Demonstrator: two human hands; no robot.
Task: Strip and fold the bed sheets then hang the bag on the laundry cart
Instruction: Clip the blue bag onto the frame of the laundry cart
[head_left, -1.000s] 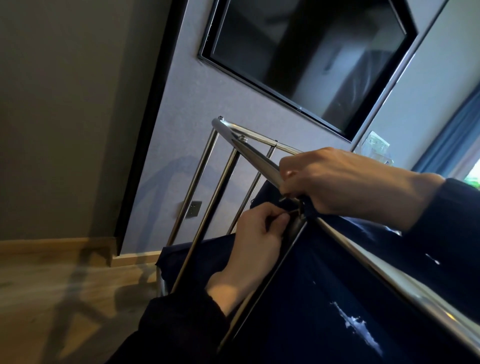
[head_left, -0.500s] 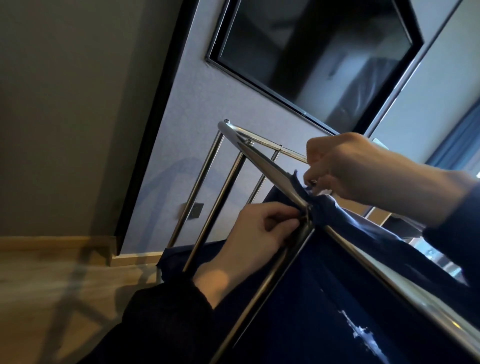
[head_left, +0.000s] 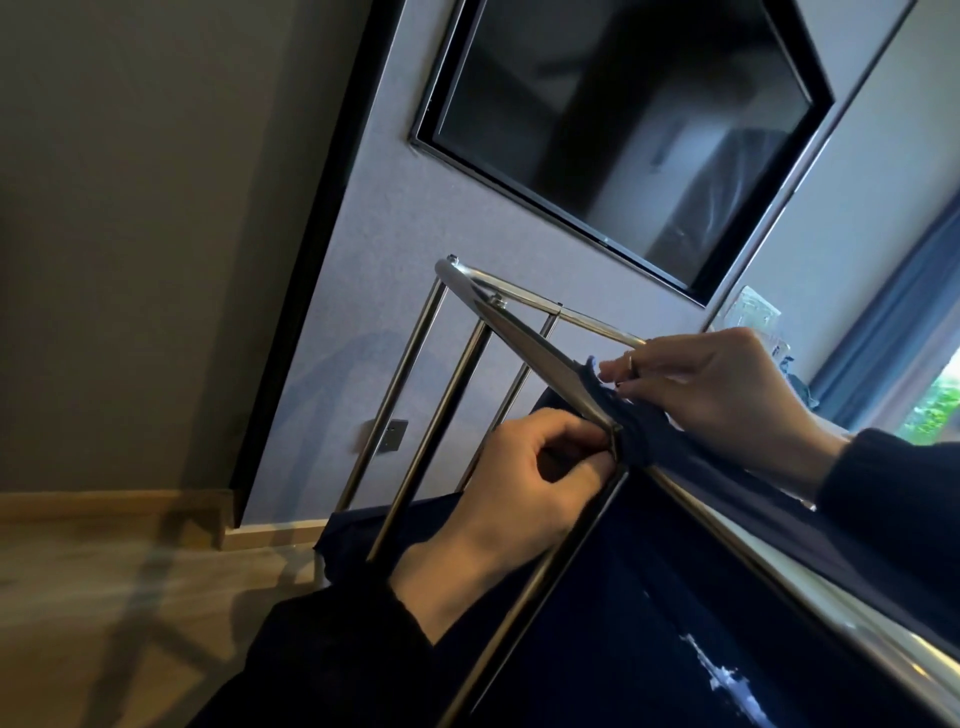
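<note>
Our right hand (head_left: 711, 395) has risen off the cart rail (head_left: 530, 348), its fingers (head_left: 631, 364) now pinching the edge of the navy bag (head_left: 639, 597) drawn over that rail, while our left hand (head_left: 524, 478) still pinches it at the corner (hanging looks nearly done).

The bag (head_left: 623, 597) lies over the cart frame (head_left: 519, 340) rail, below the wall-mounted screen (head_left: 623, 119).

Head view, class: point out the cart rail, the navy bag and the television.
cart rail (head_left: 530, 348): head view, bare shiny bar.
navy bag (head_left: 675, 571): head view, hanging side panel.
television (head_left: 623, 119): head view, dark screen.
</note>
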